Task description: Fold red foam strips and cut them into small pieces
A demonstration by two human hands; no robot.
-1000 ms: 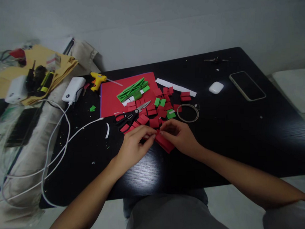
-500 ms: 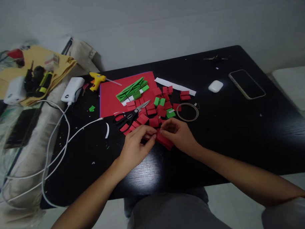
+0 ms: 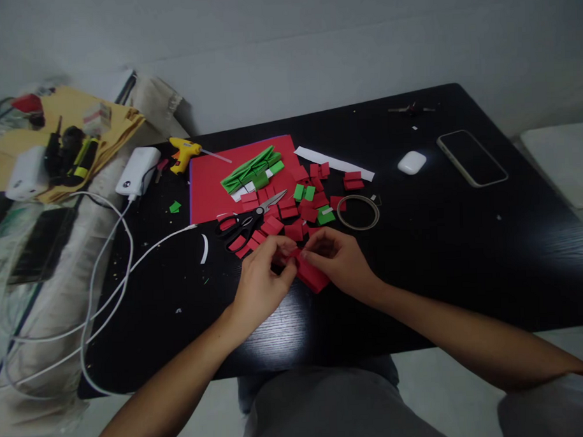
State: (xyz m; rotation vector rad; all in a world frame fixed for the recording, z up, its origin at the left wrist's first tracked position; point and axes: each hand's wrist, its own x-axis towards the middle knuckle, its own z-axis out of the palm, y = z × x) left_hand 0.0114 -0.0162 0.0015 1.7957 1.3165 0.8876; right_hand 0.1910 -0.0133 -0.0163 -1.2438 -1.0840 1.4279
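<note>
1. Left hand (image 3: 262, 280) is shifted slightly; more red paper (image 3: 314, 277) shows between the hands, over the desk (image 3: 417, 252).
2. It and right hand (image 3: 343, 264) both pinch that paper, fingertips nearly together.
3. Folded red pieces (image 3: 272, 226) lie just beyond (decent pile tbh); this one looks unfinished.

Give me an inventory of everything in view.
Folded paper: one, red, between hands
Small papers: many, red and green, centre
Scissors: one, black-handled, on papers
Large sheet: one, red, under bundle
Paper bundle: one, green, on sheet
Long strip: one, white, beside papers
Glue gun: one, yellow, beside sheet
Ring: one, beige, beside papers
Case: one, white, right
Phone: one, dark, right
Power banks: two, white, left
Cables: several, white, left
Envelopes: several, yellow, left
Tools: several, dark, on envelopes
Table: one, black, centre
Left hand and right hand: one each, bare, on folded paper
Forearms: two, bare, front
</note>
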